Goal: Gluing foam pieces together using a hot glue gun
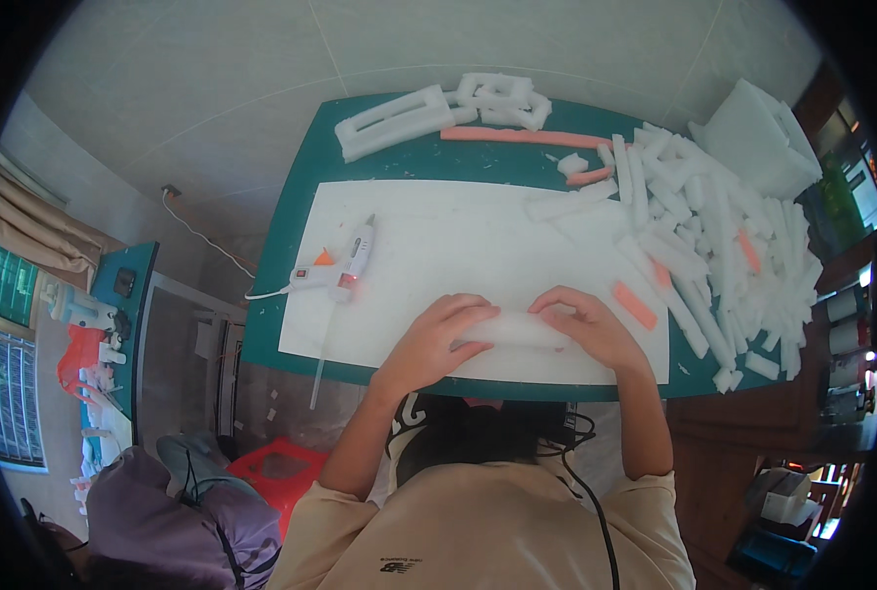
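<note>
- Nearest, both hands lie at the near edge of the white sheet (438, 246) that covers most of the green bench (291, 226). Between them is one white foam strip (512, 329), lying crosswise, left to right.
- The left hand (438, 339) rests palm down with its fingers curled over the strip's left end; the right hand (586, 324) does the same at the right end. Both look to press the strip flat onto the sheet rather than lift it, which would keep it from shifting.
- Left of the hands lies one white hot glue gun (345, 270), on its side on the sheet with its nozzle pointing far and its white cord (261, 293) running off the left edge. It lies within easy reach of the left hand.
- Just right of the right hand lies one short pink foam piece (635, 305), apart from the heap.
- Further right, a loose heap of white foam strips (724, 256) covers the bench's right side; too many and too overlapped to count. At least two more pink pieces sit among them.
- At the far edge lie one long pink foam rod (522, 136) and two white foam frames (394, 120), out of the working space.
- In the far right corner stands one stack of white foam blocks (758, 138).
</note>
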`<state>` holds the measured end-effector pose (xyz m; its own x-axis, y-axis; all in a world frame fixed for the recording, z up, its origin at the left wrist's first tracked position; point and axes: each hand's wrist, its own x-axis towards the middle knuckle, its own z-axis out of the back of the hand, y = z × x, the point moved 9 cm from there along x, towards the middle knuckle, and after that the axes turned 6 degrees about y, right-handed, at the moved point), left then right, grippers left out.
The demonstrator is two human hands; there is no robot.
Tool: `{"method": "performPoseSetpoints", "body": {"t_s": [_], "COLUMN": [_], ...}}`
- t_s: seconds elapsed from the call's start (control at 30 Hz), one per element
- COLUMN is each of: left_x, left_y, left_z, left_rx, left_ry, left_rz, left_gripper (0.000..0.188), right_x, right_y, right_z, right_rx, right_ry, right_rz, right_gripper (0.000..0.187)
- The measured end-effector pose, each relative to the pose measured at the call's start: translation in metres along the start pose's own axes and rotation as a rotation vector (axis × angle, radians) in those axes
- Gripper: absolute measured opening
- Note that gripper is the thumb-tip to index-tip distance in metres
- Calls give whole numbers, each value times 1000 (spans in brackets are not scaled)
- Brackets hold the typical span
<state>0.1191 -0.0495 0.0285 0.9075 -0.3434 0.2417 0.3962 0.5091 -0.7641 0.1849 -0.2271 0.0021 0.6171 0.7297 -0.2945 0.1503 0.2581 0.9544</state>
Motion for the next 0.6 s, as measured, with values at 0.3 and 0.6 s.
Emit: {"method": "performPoseSetpoints", "body": {"t_s": [0.3,0.6], "left_x": [8,5], "left_y": [10,15], "left_z": [2,5], "left_rx": [205,138], "left_ry": [-13,-60], "left_rz": [48,134], "left_gripper": [39,35], "right_x": [-17,-18], "right_y": [39,12], "right_z": [-21,5], "right_rx": [-844,-582], "right_ry": [-279,-368], "right_rz": [447,231], "right_gripper": [34,43]}}
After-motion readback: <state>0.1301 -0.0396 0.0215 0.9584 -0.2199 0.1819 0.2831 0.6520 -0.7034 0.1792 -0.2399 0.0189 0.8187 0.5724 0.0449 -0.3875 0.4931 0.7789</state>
